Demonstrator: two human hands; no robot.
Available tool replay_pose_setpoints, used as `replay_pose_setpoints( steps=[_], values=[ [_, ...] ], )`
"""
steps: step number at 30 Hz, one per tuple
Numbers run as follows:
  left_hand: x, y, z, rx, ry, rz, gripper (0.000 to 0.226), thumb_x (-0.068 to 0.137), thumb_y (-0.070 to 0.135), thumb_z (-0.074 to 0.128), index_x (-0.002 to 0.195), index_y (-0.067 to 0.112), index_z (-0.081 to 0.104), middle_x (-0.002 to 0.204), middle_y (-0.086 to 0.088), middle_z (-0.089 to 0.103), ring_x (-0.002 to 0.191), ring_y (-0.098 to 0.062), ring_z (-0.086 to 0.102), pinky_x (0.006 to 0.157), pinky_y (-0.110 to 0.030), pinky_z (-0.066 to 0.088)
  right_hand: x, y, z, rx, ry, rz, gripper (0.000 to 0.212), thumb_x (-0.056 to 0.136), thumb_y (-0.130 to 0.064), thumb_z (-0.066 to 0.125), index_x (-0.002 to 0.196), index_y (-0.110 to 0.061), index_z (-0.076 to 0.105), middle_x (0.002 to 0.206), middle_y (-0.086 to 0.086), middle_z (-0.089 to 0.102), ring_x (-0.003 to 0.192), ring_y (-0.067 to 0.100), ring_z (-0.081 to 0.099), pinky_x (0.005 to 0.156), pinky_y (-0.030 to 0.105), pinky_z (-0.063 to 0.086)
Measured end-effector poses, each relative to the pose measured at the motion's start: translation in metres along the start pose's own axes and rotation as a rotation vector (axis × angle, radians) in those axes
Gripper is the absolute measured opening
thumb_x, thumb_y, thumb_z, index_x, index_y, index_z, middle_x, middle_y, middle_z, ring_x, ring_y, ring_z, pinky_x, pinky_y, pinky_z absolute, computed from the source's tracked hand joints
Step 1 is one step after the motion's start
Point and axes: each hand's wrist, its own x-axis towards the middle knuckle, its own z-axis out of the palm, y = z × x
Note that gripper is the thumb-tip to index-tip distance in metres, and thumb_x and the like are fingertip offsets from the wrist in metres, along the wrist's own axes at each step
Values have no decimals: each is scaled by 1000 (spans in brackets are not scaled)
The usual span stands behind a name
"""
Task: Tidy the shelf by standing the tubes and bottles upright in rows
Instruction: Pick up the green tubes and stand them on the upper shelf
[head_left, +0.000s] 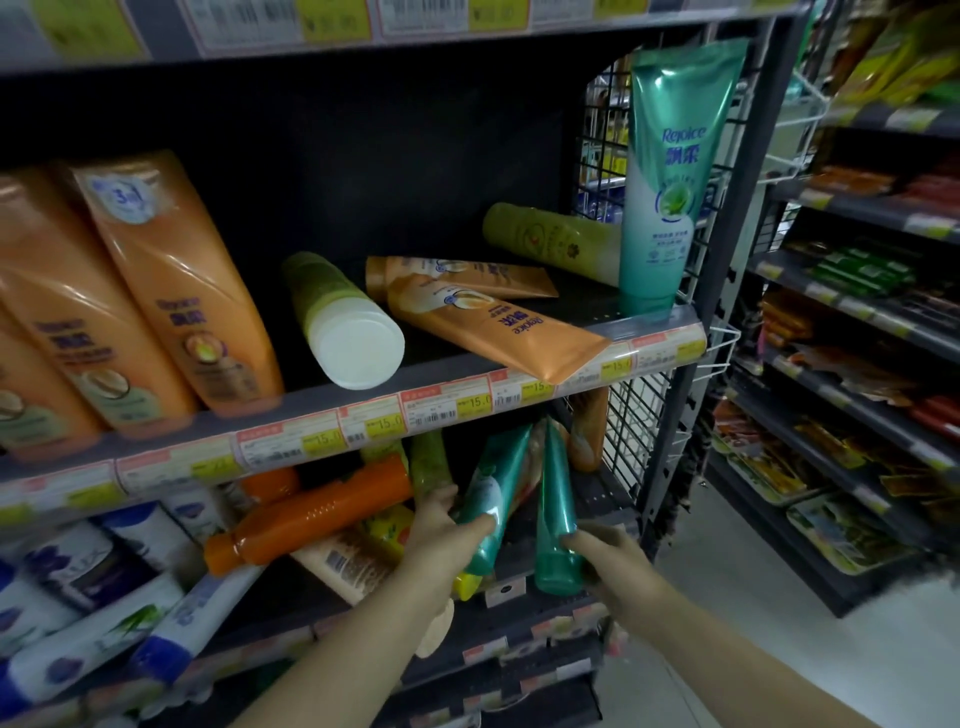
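On the lower shelf (545, 592) my left hand (441, 540) grips a teal tube (491, 493) that leans to the right. My right hand (608, 558) holds a second teal tube (556, 514) at its cap end, nearly upright. An orange bottle (317, 514) lies on its side to the left of them. On the upper shelf (467, 395) one teal tube (670, 176) stands upright at the right end. Two orange tubes (493, 327) and two green bottles (337, 322) lie flat there.
Large orange bottles (171, 291) stand at the upper left. White and blue tubes (93, 623) lie at the lower left. A wire grid panel (649, 441) closes the shelf's right end. Another rack with packaged goods (857, 364) stands across the aisle at the right.
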Motion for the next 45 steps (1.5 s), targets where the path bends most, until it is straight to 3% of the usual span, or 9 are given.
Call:
replay_pose_setpoints(
  steps=[4,8,12,23,27,33,36,40,45],
  values=[
    [-24,1,2,-458,-211,-130,55,80,0,66,130,16,52,118,-3,63,95,-19,63,73,-32,53,-23,-3,-17,194,-167,2,57,76,-5,67,127,2,43,110,22,58,93,33,63,72,40,54],
    [-48,9,6,-551,-441,-120,44,83,-7,57,123,13,55,106,-3,71,93,-19,66,66,-27,54,-37,-9,-30,209,-184,-29,95,50,-17,89,130,2,42,114,26,59,95,36,66,74,41,55],
    [-63,13,10,-543,-535,-51,50,80,-14,57,117,19,58,100,-5,73,87,-20,70,64,-30,55,-61,-21,-34,152,-169,-87,79,55,-11,78,127,1,47,118,27,60,105,42,61,86,54,51],
    [-102,31,13,-373,-638,121,66,70,6,78,125,31,51,110,2,70,98,-16,67,74,-28,54,-130,-48,-33,38,-87,-251,75,48,-32,87,112,-4,59,96,22,65,80,34,64,77,49,53],
    [-118,42,11,-437,-629,120,45,81,14,65,121,31,54,107,1,72,92,-15,69,68,-25,53,-149,-63,-33,12,-60,-319,89,36,-43,92,109,-4,60,96,24,66,75,33,64,68,42,54],
    [-129,72,-2,-283,-548,368,51,82,9,68,121,35,49,111,14,67,101,-3,64,83,-24,54,-177,-105,-32,60,-14,-482,39,62,-23,70,99,-14,62,72,6,71,58,19,68,49,30,55],
    [-130,95,-8,-233,-510,492,57,78,17,74,125,36,47,117,13,63,106,-1,61,89,-28,53,-182,-126,-28,3,-50,-594,68,37,-43,91,95,-17,67,82,5,73,69,19,70,56,29,56],
    [-126,125,-8,-256,-436,614,56,79,11,71,119,41,45,104,25,65,98,7,61,74,-17,53,-183,-149,-18,8,-14,-698,34,63,-24,74,95,-13,68,89,6,74,78,20,71,63,28,57],
    [-120,152,-3,-224,-265,737,55,77,16,75,113,47,46,117,16,60,107,1,58,84,-24,51,-174,-167,-8,-81,23,-750,44,69,-29,73,109,-16,64,105,6,72,96,25,69,82,42,55]
  ],
)
